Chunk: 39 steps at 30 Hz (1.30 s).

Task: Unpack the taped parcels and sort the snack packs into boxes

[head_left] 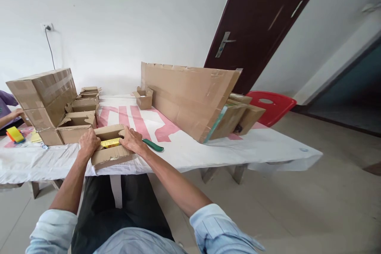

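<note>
A small open cardboard box (111, 158) rests at the table's front edge, before my body. My left hand (89, 143) is closed on its left end, fingers bent over the rim. On the opposite end, my right hand (131, 139) grips the box with its fingers over the edge. Between the hands, a shiny yellow packet (110, 143) shows inside the box; the rest of the contents is hidden. Just right of my right hand lies a green-handled tool (153, 145), its other end hidden behind the hand.
Taped cartons (43, 91) are stacked at left, beside a row of open boxes (79, 119). A large cardboard panel (190, 99) stands at right, near a red chair (270, 105). A co-worker's arm (12, 117) and a yellow tape roll (15, 135) are far left.
</note>
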Each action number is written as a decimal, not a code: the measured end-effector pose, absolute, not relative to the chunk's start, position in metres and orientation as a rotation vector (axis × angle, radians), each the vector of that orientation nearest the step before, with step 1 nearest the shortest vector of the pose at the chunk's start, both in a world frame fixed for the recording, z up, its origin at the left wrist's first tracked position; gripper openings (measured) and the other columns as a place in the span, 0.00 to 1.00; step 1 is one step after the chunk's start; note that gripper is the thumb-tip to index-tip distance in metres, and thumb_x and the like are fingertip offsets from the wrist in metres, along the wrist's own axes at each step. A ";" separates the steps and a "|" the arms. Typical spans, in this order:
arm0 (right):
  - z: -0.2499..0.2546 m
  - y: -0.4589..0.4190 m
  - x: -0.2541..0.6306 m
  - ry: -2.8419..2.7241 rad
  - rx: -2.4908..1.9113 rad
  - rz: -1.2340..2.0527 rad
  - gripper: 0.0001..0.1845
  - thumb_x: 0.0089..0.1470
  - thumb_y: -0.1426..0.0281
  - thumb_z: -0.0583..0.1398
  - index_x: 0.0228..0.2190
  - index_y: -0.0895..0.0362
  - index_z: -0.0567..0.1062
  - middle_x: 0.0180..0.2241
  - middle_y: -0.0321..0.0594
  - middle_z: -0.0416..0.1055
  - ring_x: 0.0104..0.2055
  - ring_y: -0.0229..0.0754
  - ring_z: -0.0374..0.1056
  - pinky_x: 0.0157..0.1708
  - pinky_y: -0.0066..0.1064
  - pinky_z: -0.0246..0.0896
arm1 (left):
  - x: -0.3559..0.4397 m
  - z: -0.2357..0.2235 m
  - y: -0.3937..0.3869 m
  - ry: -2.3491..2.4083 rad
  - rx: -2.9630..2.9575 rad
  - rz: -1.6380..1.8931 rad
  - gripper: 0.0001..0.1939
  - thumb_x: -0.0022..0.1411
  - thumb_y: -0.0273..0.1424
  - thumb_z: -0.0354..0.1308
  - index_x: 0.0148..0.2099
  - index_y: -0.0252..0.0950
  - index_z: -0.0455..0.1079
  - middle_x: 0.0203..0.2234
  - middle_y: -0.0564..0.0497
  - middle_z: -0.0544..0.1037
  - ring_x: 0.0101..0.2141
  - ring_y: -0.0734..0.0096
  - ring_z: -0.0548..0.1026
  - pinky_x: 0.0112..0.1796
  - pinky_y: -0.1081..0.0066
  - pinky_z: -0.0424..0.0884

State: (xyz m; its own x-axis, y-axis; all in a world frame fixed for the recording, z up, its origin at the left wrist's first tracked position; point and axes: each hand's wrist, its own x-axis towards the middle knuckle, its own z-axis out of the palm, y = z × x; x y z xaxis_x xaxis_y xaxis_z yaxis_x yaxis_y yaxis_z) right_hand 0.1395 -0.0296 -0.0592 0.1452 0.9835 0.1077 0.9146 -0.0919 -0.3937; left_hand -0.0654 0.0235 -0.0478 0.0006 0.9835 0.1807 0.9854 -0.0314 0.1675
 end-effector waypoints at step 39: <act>-0.116 -0.014 0.189 -2.058 -1.681 -0.284 0.12 0.65 0.73 0.60 0.44 0.55 0.84 0.52 0.51 0.79 0.56 0.56 0.68 0.57 0.43 0.62 | -0.089 -0.088 0.018 -1.686 -2.488 -0.642 0.21 0.68 0.23 0.57 0.58 0.43 0.80 0.61 0.41 0.77 0.58 0.50 0.77 0.55 0.56 0.77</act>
